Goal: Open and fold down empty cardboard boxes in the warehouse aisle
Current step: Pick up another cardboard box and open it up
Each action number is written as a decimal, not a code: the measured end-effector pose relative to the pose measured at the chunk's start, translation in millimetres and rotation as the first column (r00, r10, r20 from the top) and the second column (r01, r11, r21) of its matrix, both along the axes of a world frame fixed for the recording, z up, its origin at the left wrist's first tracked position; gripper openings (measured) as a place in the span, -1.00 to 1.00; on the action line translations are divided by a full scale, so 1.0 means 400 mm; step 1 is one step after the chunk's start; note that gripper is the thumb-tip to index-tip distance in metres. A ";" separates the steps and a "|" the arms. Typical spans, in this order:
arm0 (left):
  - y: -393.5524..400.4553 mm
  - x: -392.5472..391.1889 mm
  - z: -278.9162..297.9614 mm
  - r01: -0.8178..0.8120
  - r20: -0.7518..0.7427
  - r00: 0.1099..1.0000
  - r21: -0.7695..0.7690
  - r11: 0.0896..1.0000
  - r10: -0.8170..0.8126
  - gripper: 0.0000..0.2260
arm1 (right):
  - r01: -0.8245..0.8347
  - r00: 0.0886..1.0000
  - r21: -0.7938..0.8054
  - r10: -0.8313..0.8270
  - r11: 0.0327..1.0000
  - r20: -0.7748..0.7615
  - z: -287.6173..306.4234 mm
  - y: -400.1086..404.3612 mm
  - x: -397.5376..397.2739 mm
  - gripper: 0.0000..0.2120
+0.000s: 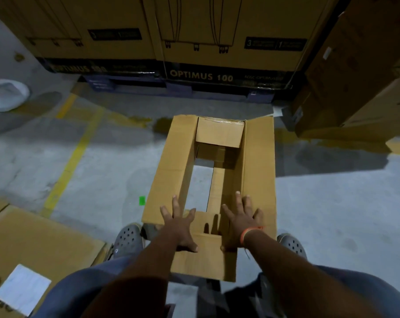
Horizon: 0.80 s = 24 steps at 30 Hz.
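Observation:
An empty brown cardboard box stands open on the concrete floor in front of me, and the floor shows through its open bottom. Its long flaps are spread to the left and right, and the far short flap leans inward. My left hand is spread flat, fingers straight, over the near left corner of the box. My right hand, with an orange band at the wrist, lies flat with spread fingers on the near right side. Both thumbs frame the near short flap, which folds toward me.
Large stacked cartons marked OPTIMUS 100 line the far side on pallets. More cartons lean at the right. A flattened cardboard sheet with a white label lies at my left. Yellow floor lines run left. My grey clogs flank the box.

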<state>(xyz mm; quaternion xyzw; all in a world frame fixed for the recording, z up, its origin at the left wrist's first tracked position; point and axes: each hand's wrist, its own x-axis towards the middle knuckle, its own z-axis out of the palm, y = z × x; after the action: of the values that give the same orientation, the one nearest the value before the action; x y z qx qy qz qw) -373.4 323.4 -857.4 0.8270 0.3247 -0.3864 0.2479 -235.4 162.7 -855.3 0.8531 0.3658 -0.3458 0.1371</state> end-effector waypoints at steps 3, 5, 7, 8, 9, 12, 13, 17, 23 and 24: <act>-0.022 0.016 -0.020 0.053 -0.027 0.998 0.157 0.986 -0.049 0.16 | 0.172 0.985 -0.026 -0.171 0.985 0.036 -0.052 0.003 -0.020 0.27; -0.009 0.032 -0.024 0.046 -0.038 0.999 0.203 0.978 -0.039 0.17 | 0.257 0.966 -0.044 -0.256 0.965 0.015 -0.086 0.005 -0.017 0.28; 0.013 0.036 -0.053 0.023 0.031 0.999 0.232 0.972 -0.031 0.19 | 0.270 0.963 -0.024 -0.270 0.962 0.006 -0.118 0.002 -0.012 0.22; 0.023 0.032 -0.073 0.014 0.073 0.997 0.250 0.968 -0.033 0.21 | 0.276 0.961 0.012 -0.276 0.961 -0.003 -0.136 0.001 -0.010 0.18; 0.031 0.026 -0.091 0.002 0.109 0.993 0.266 0.964 -0.032 0.24 | 0.285 0.958 0.053 -0.285 0.957 -0.021 -0.153 -0.002 -0.009 0.16; 0.033 0.016 -0.110 -0.049 0.163 0.987 0.248 0.968 0.008 0.33 | 0.327 0.945 0.179 -0.317 0.928 -0.078 -0.188 -0.012 -0.009 0.17; 0.030 0.016 -0.104 -0.072 0.186 0.982 0.227 0.971 0.029 0.33 | 0.379 0.925 0.220 -0.361 0.899 -0.119 -0.189 -0.014 -0.007 0.15; 0.012 0.011 -0.073 -0.164 0.240 0.963 0.159 0.973 0.124 0.27 | 0.356 0.933 0.233 -0.330 0.905 -0.142 -0.162 -0.034 -0.010 0.23; -0.037 -0.086 -0.088 -0.195 0.126 0.973 0.018 0.981 0.191 0.26 | 0.225 0.966 0.056 -0.214 0.973 -0.145 -0.109 -0.089 -0.051 0.22; -0.033 -0.092 -0.086 -0.209 0.134 0.969 0.015 0.978 0.205 0.22 | 0.239 0.960 0.042 -0.229 0.970 -0.159 -0.095 -0.085 -0.051 0.21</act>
<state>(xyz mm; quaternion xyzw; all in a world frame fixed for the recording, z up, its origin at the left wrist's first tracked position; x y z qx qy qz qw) -410.1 310.0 -892.0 0.8158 0.3977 -0.2980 0.2957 -255.8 128.8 -893.2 0.8651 0.2820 -0.4127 0.0410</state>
